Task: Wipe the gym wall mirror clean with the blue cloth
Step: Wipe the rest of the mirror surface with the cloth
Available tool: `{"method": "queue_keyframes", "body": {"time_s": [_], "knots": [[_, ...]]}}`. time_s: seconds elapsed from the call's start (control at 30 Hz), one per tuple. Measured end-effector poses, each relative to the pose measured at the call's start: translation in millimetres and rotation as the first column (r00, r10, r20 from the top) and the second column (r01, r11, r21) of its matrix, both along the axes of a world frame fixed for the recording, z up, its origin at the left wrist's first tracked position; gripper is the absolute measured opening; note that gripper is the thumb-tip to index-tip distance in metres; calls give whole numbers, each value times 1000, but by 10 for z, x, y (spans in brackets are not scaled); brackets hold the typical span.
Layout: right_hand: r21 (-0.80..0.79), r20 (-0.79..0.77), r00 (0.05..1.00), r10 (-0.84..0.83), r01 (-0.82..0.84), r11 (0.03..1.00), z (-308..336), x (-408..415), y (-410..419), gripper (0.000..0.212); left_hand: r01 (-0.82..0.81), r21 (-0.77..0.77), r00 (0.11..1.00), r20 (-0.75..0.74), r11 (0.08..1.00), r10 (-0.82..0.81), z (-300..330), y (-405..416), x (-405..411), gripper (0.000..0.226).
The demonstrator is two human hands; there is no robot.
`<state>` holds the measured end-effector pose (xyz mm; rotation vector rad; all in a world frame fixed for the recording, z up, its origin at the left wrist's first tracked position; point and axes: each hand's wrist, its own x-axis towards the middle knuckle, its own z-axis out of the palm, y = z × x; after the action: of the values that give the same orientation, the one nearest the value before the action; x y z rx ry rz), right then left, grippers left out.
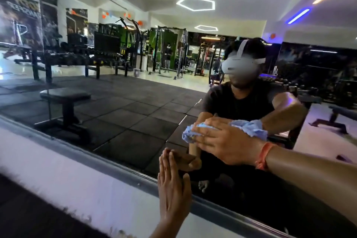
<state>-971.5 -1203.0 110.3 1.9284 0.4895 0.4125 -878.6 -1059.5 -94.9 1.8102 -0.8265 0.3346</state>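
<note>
Right hand point(222, 143) presses the bunched blue cloth point(190, 134) flat against the mirror point(119, 106), fingers spread and nearly straight over it, near the mirror's lower edge. Left hand point(172, 185) rests open-palmed, fingers straight together, on the glass at the bottom frame point(81, 152).

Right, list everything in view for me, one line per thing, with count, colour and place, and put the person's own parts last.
large framed gym wall mirror: one, silver-grey frame, fills the wall ahead, slanting down to the right.
crumpled blue cloth: one, light blue, pressed on the glass under the right hand, right of centre.
white wall strip: one, white, scuffed, under the mirror's frame.
reflected padded black bench: one, black, left in the glass.
reflected hexagonal ceiling lights: two, white, top centre.
orange wrist thread: one, orange, on the right wrist.
left hand: one, fingers straight, flat against the glass at the lower frame.
right hand: one, holds the cloth to the mirror.
</note>
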Motion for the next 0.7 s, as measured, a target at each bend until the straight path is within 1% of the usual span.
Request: {"method": "queue_keyframes", "body": {"time_s": [0.03, 0.07, 0.1, 0.13, 0.2, 0.23, 0.27, 0.3, 0.33, 0.4, 0.47, 0.53, 0.57, 0.6, 0.63, 0.7], "knots": [[-27, -18, 999, 26, -27, 999, 92, 29, -9, 45, -8, -11, 1000, -1, 1000, 7, -43, -15, -8, 71], [-2, 37, 997, 61, -61, 998, 233, 96, 3, 45, -18, -19, 1000, -6, 1000, 17, -82, -30, -13, 70], [46, 137, 988, 72, -79, 996, 428, 173, 20, 46, -25, -30, 1000, -16, 999, 24, -105, -45, -16, 69], [106, 254, 967, 37, -65, 992, 630, 248, 35, 47, -30, -49, 999, -28, 998, 28, -137, -64, -15, 68], [235, 453, 887, -85, -27, 972, 859, 371, 106, 50, -31, -112, 999, -46, 993, 26, -153, -105, -17, 65], [271, 514, 850, -116, -32, 962, 784, 459, 157, 52, -32, -147, 998, -56, 989, 24, -172, -123, -11, 65], [274, 540, 834, -115, -44, 961, 614, 535, 201, 52, -28, -181, 998, -65, 983, 17, -189, -142, -9, 64], [234, 518, 852, -74, -58, 970, 342, 624, 229, 51, -27, -209, 997, -80, 977, 11, -222, -146, -2, 63], [177, 445, 895, -17, -69, 982, 61, 696, 250, 49, -37, -230, 994, -110, 973, 12, -250, -145, 16, 63], [62, 231, 972, 41, -56, 997, -406, 849, 313, 50, -74, -227, 977, -214, 971, 25, -359, -112, 84, 67], [5, 71, 997, 4, -5, 1000, -540, 955, 411, 49, -89, -174, 947, -319, 981, 30, -544, -24, 172, 71], [-67, -1, 999, -33, 33, 997, -362, 1058, 472, 51, -85, -129, 924, -382, 988, 29, -657, 40, 249, 67], [-118, 23, 1000, -19, 22, 993, -188, 1134, 503, 52, -89, -134, 916, -400, 987, 28, -680, 59, 264, 65], [-156, 92, 996, 0, 14, 988, 49, 1220, 520, 53, -97, -161, 914, -405, 982, 24, -672, 49, 254, 64], [-139, 185, 983, 18, 8, 990, 323, 1331, 558, 52, -109, -200, 915, -402, 974, 20, -651, 32, 250, 64], [12, 354, 935, -14, 11, 1000, 809, 1535, 667, 51, -135, -256, 915, -403, 957, 21, -621, -4, 282, 68]]}}
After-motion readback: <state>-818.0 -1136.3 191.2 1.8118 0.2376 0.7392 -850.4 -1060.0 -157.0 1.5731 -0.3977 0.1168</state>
